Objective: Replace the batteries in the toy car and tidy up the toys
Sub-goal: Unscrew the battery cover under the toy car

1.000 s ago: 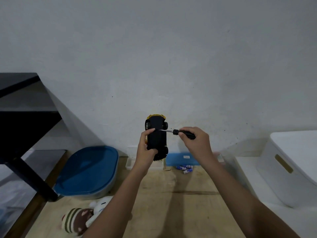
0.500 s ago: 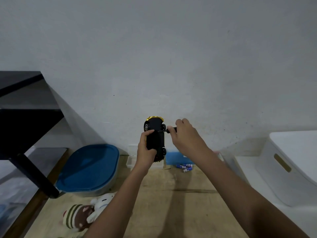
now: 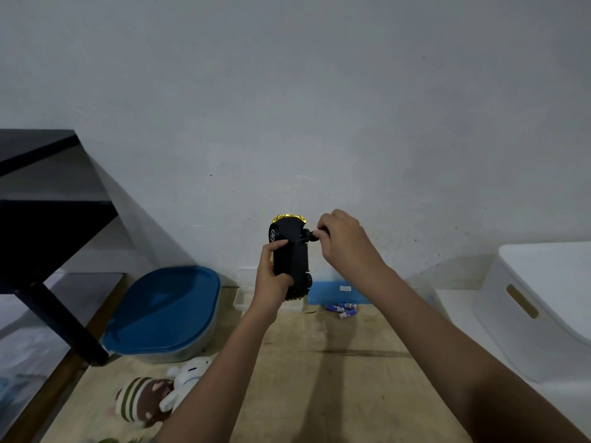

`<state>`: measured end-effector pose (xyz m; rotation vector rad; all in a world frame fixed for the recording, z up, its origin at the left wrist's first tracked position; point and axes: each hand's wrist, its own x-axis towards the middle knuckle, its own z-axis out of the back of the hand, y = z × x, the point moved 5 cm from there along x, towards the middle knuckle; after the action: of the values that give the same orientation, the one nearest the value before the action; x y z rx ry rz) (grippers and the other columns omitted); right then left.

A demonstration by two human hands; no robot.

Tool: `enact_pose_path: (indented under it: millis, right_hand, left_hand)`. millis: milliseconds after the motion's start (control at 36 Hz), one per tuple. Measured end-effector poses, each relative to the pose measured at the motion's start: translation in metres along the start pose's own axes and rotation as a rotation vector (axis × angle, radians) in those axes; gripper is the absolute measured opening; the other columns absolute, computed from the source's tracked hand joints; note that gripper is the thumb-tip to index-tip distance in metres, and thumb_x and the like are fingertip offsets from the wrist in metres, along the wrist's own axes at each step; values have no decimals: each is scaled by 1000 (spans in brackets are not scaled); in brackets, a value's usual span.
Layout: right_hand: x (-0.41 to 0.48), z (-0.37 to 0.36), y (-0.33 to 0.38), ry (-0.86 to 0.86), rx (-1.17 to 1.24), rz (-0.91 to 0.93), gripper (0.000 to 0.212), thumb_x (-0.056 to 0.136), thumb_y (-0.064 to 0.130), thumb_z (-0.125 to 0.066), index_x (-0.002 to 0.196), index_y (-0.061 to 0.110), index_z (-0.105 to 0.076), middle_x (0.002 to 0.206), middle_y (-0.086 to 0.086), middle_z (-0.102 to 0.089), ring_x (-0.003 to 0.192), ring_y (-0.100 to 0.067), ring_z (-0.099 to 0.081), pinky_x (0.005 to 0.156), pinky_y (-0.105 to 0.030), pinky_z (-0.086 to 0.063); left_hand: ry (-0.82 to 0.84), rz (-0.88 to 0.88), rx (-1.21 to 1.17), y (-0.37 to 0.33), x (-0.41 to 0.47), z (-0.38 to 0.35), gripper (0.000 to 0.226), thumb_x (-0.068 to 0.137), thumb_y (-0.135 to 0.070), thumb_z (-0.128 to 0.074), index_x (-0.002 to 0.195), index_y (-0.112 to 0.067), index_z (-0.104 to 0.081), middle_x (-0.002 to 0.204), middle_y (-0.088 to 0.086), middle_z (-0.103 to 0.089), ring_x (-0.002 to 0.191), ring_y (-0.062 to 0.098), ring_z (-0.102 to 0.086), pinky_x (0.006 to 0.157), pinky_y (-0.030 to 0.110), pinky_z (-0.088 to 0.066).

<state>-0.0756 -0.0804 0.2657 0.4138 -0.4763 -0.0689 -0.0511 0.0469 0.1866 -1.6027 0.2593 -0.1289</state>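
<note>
Wood floor w/ batteries, grey wall behind.

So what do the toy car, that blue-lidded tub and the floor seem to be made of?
Toy car: likely moulded plastic, matt black underside, with a shiny gold edge that looks metallic-coated. Blue-lidded tub: probably plastic, its smooth lid showing a soft sheen over a paler base. Floor: looks like wood or plywood, pale tan, dull, with faint grain and dark streaks.
</note>
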Motion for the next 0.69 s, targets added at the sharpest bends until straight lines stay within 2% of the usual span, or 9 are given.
enact_pose_path:
  millis: [167,333,528,694]
  right_hand:
    - [-1,-1,-4,-44,52,4,16,95,12,-47,97,2,-59,98,-10,-52,80,-24,-53,68,-30,-44]
    - [-2,0,-8,-57,142,-42,16,94,12,-49,95,2,-61,92,-7,-50,80,-19,-49,69,-29,-42]
    - [-2,-2,-7,-88,157,-61,18,94,13,-48,93,1,-62,88,-5,-47,77,-19,-50,68,-29,-42]
    - [-3,-6,-13,-109,248,-148,17,94,14,-48,92,4,-62,87,-4,-50,74,-13,-45,59,-15,-36]
  left_hand:
    - [0,-25,-4,-4,1,0,68,76,26,-35,122,-24,-45,102,-5,-52,83,7,-53,49,17,-52]
    - [-15,-14,-4,-5,4,5,71,76,25,-36,122,-28,-46,98,-9,-53,83,7,-53,55,27,-51]
    - [-7,-24,-3,-7,4,6,71,76,25,-35,124,-25,-45,98,-7,-53,82,7,-53,49,20,-51]
    - [-11,-34,11,-9,6,11,69,76,24,-36,122,-27,-45,98,-6,-52,83,7,-53,51,22,-52]
